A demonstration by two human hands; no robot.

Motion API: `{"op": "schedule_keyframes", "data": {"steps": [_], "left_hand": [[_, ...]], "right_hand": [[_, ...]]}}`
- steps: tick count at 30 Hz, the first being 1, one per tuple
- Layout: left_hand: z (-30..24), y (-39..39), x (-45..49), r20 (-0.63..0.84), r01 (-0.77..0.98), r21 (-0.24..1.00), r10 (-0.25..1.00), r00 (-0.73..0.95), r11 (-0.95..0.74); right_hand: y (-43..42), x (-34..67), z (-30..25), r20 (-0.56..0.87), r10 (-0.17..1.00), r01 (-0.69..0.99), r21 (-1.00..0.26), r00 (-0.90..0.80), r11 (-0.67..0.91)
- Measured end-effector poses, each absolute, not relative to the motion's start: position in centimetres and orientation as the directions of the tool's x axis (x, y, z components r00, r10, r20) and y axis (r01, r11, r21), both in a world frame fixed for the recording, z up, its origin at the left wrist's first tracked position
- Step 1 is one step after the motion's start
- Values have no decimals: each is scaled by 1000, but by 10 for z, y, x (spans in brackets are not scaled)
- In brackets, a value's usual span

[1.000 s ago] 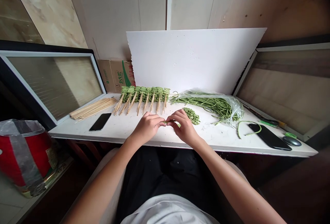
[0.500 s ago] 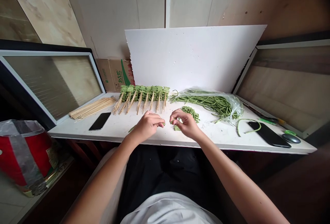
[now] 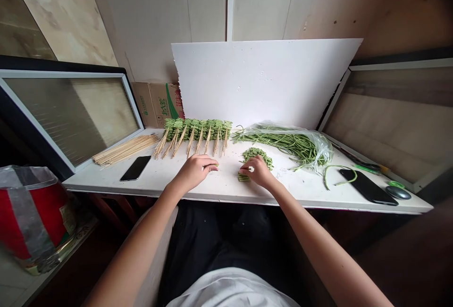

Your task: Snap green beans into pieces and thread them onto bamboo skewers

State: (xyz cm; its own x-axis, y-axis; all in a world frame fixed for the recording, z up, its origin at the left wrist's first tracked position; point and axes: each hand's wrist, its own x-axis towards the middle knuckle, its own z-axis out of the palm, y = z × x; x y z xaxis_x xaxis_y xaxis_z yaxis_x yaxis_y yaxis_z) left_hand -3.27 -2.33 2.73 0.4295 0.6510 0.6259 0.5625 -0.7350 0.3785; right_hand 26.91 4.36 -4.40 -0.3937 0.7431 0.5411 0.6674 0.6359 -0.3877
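White tabletop (image 3: pixel 152 180), figure centre: we pinch a small green bean piece (image 3: pixel 215 166), seemingly, in the narrowly curled left hand (image 3: pixel 194 172), beside rows of green beans on bamboo skewers (image 3: pixel 198 130). Our right hand (image 3: pixel 257 171), also narrow, holding nothing we can confirm, now rests on the near edge of the heap of cut green beans (image 3: pixel 255 160), lower than a moment earlier.

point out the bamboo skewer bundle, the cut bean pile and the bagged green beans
bamboo skewer bundle (image 3: pixel 124 150): head view, middle of the bundle
cut bean pile (image 3: pixel 257 154): head view, top of the pile
bagged green beans (image 3: pixel 293 144): head view, middle of the beans inside the bag
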Motion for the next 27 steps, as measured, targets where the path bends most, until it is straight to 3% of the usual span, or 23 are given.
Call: {"op": "schedule_keyframes", "data": {"steps": [6, 12, 17, 24, 27], "left_hand": [[23, -23, -27, 616, 514, 417, 649, 447, -750], [20, -30, -13, 652, 535, 411, 648, 393, -738], [19, -37, -3, 675, 554, 348, 612, 412, -757], [24, -32, -10, 695, 621, 353, 641, 327, -700], [26, -32, -12, 712, 636, 333, 628, 314, -696]], "right_hand": [[42, 270, -42, 525, 765, 653, -437, -373, 619], [-6, 235, 7, 450, 797, 379, -711, -402, 593], [-33, 212, 22, 543, 744, 343, -665, -389, 664], [-19, 226, 19, 556, 803, 317, -738, -214, 596], [-18, 229, 18, 588, 784, 335, -711, -199, 618]]}}
